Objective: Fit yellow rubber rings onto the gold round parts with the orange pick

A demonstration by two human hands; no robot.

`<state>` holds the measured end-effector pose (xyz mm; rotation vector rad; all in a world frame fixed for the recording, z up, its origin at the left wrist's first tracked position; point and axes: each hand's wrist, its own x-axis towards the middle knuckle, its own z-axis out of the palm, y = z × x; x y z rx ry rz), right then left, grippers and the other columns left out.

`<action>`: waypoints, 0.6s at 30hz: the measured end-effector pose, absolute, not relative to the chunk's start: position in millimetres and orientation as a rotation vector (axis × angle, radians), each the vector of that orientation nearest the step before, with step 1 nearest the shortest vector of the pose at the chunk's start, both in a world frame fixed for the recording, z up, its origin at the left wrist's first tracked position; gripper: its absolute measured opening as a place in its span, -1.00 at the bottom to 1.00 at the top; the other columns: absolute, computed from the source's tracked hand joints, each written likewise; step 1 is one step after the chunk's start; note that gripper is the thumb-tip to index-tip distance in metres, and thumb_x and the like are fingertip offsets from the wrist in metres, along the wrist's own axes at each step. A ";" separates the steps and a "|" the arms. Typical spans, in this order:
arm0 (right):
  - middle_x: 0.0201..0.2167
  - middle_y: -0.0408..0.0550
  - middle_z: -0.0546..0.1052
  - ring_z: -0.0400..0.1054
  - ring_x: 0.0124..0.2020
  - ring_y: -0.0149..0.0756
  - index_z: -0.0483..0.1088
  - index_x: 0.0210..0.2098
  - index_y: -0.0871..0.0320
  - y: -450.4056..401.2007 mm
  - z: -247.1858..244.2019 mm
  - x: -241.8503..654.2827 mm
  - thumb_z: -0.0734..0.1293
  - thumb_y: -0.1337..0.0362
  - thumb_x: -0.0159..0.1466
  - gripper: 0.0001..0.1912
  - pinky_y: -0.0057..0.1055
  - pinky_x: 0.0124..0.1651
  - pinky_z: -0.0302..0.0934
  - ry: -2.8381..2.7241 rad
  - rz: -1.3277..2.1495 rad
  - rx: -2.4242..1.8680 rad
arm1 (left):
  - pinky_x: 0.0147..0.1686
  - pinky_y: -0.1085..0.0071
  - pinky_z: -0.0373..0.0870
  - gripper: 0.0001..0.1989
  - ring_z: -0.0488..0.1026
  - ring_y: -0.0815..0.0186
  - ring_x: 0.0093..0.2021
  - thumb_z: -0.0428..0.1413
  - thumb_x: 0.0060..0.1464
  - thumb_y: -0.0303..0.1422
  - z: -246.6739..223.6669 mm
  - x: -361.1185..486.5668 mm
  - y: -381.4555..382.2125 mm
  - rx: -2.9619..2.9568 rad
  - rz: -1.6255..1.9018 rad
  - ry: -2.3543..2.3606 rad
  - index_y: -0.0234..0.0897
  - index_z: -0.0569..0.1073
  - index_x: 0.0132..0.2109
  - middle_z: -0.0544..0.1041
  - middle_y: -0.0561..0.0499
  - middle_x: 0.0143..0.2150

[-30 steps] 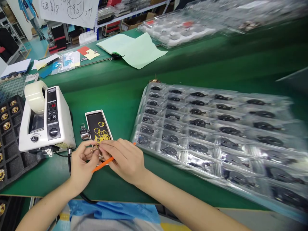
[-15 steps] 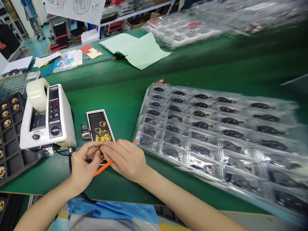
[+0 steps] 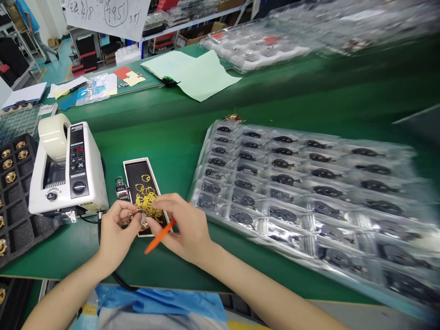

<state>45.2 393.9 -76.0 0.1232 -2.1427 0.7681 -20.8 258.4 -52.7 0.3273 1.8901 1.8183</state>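
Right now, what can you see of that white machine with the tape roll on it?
This white electronic tape dispenser sits upright on the green bench mat, with a roll of clear tape mounted at its far end. Its dark panel shows a red readout of 36 above a round black dial. A black cable leaves its corner beside the person's left hand.

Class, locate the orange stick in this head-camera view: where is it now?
The orange stick sits in the right hand in the head view, across the near corner of the black tray.
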 end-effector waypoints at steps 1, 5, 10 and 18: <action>-0.40 -0.04 0.48 0.38 -0.41 -0.31 0.25 -0.20 0.10 396.5 -73.7 45.9 0.25 0.35 0.30 -0.92 -0.43 -0.46 0.22 -2.141 0.863 0.102 | -0.50 0.55 0.34 -0.79 0.38 0.46 -0.58 0.29 -0.13 -0.39 -51.8 -22.7 258.7 0.307 1.818 1.866 -0.28 0.38 -0.40 0.47 0.14 -0.59; -0.47 -0.15 0.41 0.30 -0.47 -0.40 0.25 -0.27 0.09 406.4 -67.3 46.6 0.17 0.37 0.36 -0.92 -0.48 -0.44 0.19 -2.293 1.148 0.168 | -0.51 0.56 0.28 -0.78 0.34 0.47 -0.55 0.32 -0.20 -0.38 -50.4 -29.5 258.0 0.294 1.814 1.734 -0.31 0.42 -0.44 0.45 0.13 -0.55; -0.44 -0.15 0.42 0.27 -0.46 -0.42 0.22 -0.28 0.10 409.0 -68.2 45.5 0.11 0.31 0.42 -0.86 -0.51 -0.39 0.19 -2.398 1.296 0.435 | -0.53 0.55 0.29 -0.79 0.33 0.48 -0.57 0.32 -0.23 -0.37 -48.8 -33.1 256.4 0.303 1.800 1.652 -0.33 0.43 -0.49 0.41 0.13 -0.56; -0.53 -0.18 0.34 0.18 -0.55 -0.42 0.13 -0.41 0.09 399.2 -73.5 46.8 0.02 0.28 0.44 -0.72 -0.50 -0.45 0.09 -2.451 1.316 0.395 | -0.65 0.58 0.19 -0.77 0.31 0.51 -0.68 0.29 -0.21 -0.40 -49.5 -31.0 257.6 0.355 1.719 1.670 -0.33 0.36 -0.52 0.36 0.16 -0.59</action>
